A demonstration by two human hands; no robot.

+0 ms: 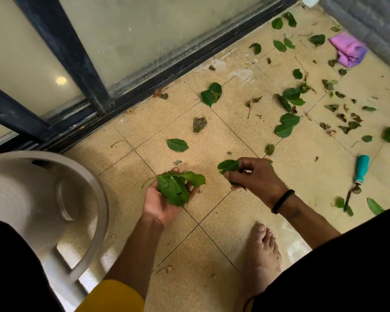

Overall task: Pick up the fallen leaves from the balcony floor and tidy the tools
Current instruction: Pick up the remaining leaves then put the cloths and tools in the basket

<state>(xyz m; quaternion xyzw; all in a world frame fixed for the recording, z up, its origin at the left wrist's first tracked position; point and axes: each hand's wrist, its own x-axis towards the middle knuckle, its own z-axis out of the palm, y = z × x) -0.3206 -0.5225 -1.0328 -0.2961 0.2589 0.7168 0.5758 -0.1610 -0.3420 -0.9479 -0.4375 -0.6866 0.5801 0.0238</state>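
Left hand (164, 199) cupped a bunch of green leaves (178, 185); right hand (254, 176) pinched one leaf (228, 165). Many leaves (288, 124) lay scattered on floor (212, 244). Judged light, limp, tearable: pinch at blade edge or stem. Teal-handled tool (359, 174) untouched.

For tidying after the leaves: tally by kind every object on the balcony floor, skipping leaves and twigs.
Teal-handled hand tool: 1
Purple cloth: 1
White plastic chair: 1
Total: 3
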